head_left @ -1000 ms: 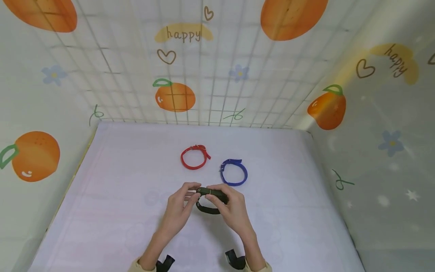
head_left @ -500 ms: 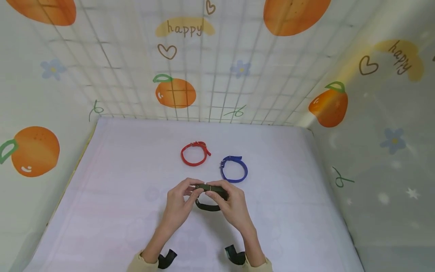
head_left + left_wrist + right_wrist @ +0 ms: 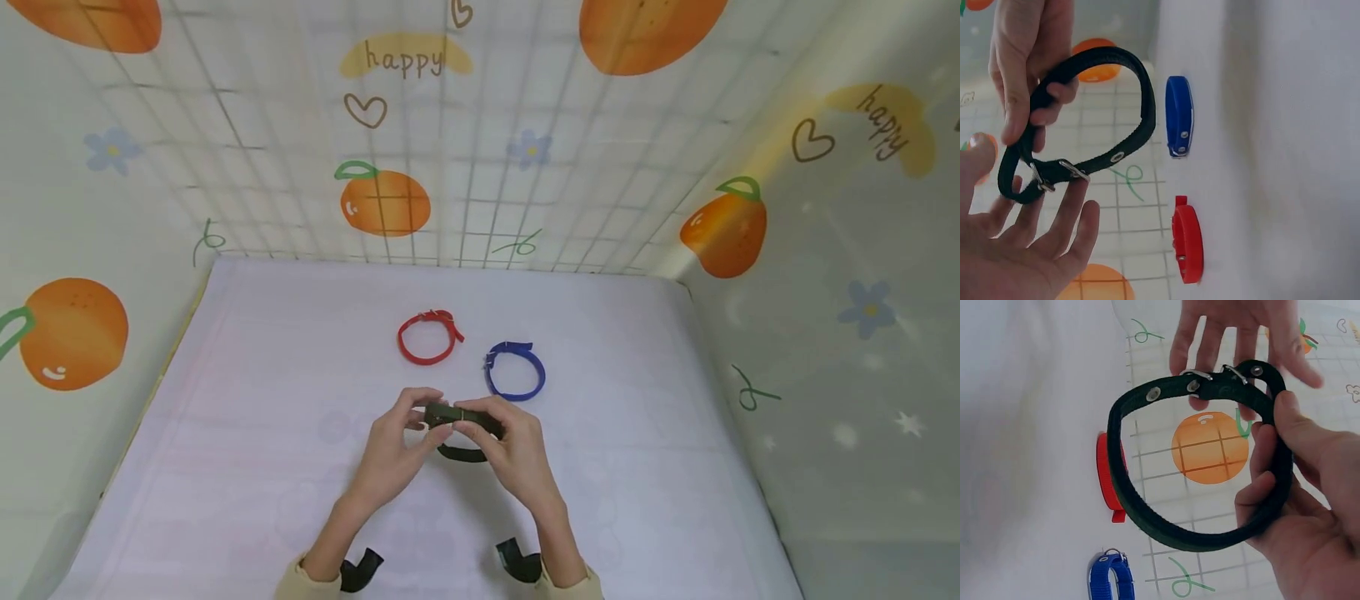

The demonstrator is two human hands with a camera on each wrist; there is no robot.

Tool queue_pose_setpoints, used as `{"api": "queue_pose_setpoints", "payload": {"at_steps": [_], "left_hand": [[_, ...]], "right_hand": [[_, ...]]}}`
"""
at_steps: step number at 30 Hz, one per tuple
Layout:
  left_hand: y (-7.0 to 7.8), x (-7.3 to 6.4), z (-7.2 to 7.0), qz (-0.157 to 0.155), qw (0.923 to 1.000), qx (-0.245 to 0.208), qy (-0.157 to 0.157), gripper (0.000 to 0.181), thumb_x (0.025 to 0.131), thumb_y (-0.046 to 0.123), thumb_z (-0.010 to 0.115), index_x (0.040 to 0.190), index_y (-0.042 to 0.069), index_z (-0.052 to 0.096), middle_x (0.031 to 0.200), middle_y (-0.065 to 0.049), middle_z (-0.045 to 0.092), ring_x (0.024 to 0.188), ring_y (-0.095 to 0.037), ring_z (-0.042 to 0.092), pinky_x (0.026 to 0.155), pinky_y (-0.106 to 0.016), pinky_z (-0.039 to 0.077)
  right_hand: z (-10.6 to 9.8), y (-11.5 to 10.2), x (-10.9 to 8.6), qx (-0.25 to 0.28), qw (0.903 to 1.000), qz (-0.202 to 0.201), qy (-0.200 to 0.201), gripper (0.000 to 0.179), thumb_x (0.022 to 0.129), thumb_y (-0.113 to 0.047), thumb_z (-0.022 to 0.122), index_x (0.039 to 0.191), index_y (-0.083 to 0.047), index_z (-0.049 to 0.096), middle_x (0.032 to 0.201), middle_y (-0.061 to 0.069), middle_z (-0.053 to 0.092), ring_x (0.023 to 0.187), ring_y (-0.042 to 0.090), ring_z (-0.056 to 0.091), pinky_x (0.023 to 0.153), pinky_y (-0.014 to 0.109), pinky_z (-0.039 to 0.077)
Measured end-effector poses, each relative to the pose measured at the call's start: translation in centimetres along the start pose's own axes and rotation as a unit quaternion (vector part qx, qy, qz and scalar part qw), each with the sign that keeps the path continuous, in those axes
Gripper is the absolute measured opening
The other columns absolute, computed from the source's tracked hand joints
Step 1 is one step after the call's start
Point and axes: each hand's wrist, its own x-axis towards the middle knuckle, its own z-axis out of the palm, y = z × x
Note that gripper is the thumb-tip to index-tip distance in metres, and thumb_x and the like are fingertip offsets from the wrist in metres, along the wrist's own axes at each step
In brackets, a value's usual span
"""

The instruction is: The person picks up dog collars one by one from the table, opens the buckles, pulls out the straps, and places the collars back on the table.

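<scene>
A dark green, nearly black collar (image 3: 462, 455) is held up as a loop above the table. Its metal buckle (image 3: 1074, 170) and eyelets show in both wrist views, with the strap's end bent back in a small loop beside the buckle. My right hand (image 3: 521, 457) pinches the strap between thumb and curled fingers. My left hand (image 3: 393, 460) has its extended fingers behind the buckle, touching the strap; its thumb stands apart from the strap in the wrist views. Beyond the hands, a blue collar (image 3: 517, 397) and a red collar (image 3: 426, 361) lie buckled into rings.
The white table (image 3: 247, 375) is enclosed by pale curtains (image 3: 480, 125) printed with oranges, over a wire grid at the back. A black curved piece (image 3: 362, 572) is at the left wrist, and another black piece (image 3: 519, 560) at the right wrist.
The left fingers and thumb have shifted slightly along the strap near the buckle. The right hand keeps its hold. The whole head view has moved up a little; the red and blue collars stay put.
</scene>
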Motion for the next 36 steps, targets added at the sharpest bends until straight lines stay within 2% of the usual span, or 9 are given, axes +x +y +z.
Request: {"api": "queue_pose_setpoints", "payload": {"at_steps": [2,6,12,16,19,23,28,36], "left_hand": [[0.1,0.0,0.0,0.015,0.9995,0.027,-0.009,0.039,0.100,0.026,0.078,0.135,0.018,0.064,0.129,0.002,0.075,0.111,-0.015,0.075,0.096,-0.040,0.064],[0.1,0.1,0.1,0.040,0.9980,0.047,0.010,0.026,0.101,0.027,0.075,0.126,0.021,0.070,0.120,0.006,0.078,0.107,-0.011,0.075,0.093,-0.034,0.064],[0.4,0.1,0.2,0.009,0.9987,-0.014,0.049,0.018,0.100,0.026,0.076,0.118,0.025,0.074,0.112,0.007,0.082,0.098,-0.011,0.080,0.088,-0.030,0.064],[0.6,-0.1,0.1,-0.010,0.9979,-0.046,0.044,0.018,0.103,0.026,0.073,0.121,0.025,0.072,0.115,0.004,0.081,0.101,-0.016,0.082,0.091,-0.032,0.063],[0.8,-0.2,0.0,-0.016,0.9990,-0.035,0.021,0.026,0.102,0.027,0.075,0.126,0.025,0.069,0.121,0.004,0.079,0.106,-0.017,0.079,0.092,-0.033,0.063],[1.0,-0.1,-0.1,0.000,1.0000,0.006,0.000,0.035,0.098,0.027,0.080,0.131,0.024,0.068,0.126,0.004,0.078,0.107,-0.014,0.076,0.092,-0.033,0.065],[1.1,0.1,0.1,0.007,0.9994,0.025,0.021,0.025,0.098,0.026,0.079,0.120,0.020,0.070,0.115,0.003,0.081,0.102,-0.014,0.078,0.087,-0.034,0.066],[1.0,-0.1,0.2,-0.018,0.9989,-0.001,0.045,0.017,0.099,0.025,0.078,0.113,0.021,0.070,0.109,0.003,0.082,0.097,-0.016,0.081,0.082,-0.030,0.063]], "right_hand": [[0.0,-0.1,0.0,-0.002,1.0000,-0.005,-0.003,0.024,0.095,-0.020,0.082,0.119,-0.021,0.080,0.106,0.000,0.080,0.082,0.006,0.068,0.071,0.021,0.061],[0.1,-0.4,-0.1,0.002,0.9999,-0.011,-0.004,0.024,0.094,-0.019,0.083,0.118,-0.020,0.080,0.107,-0.001,0.080,0.088,0.007,0.073,0.076,0.023,0.065],[0.3,-0.5,-0.1,0.011,0.9999,-0.010,0.007,0.024,0.094,-0.019,0.084,0.117,-0.021,0.080,0.106,-0.001,0.081,0.086,0.006,0.072,0.075,0.023,0.064],[0.2,-0.7,-0.1,0.016,0.9998,-0.006,0.010,0.024,0.093,-0.019,0.085,0.116,-0.022,0.080,0.105,-0.002,0.081,0.084,0.005,0.071,0.073,0.023,0.063],[0.0,-0.7,-0.1,0.014,0.9999,-0.006,0.003,0.024,0.093,-0.018,0.084,0.117,-0.022,0.080,0.106,-0.001,0.081,0.086,0.006,0.072,0.074,0.023,0.064],[-0.1,-0.7,-0.2,0.009,0.9999,-0.009,-0.002,0.024,0.094,-0.016,0.083,0.118,-0.020,0.079,0.107,0.001,0.081,0.089,0.008,0.074,0.076,0.023,0.065],[0.0,-0.7,-0.2,0.014,0.9998,-0.013,-0.002,0.023,0.094,-0.018,0.083,0.117,-0.020,0.080,0.106,0.001,0.081,0.089,0.007,0.075,0.075,0.024,0.065],[0.0,-0.7,-0.1,0.007,0.9998,-0.018,0.000,0.024,0.093,-0.018,0.084,0.117,-0.021,0.080,0.106,-0.001,0.081,0.087,0.006,0.072,0.072,0.022,0.062]]}}
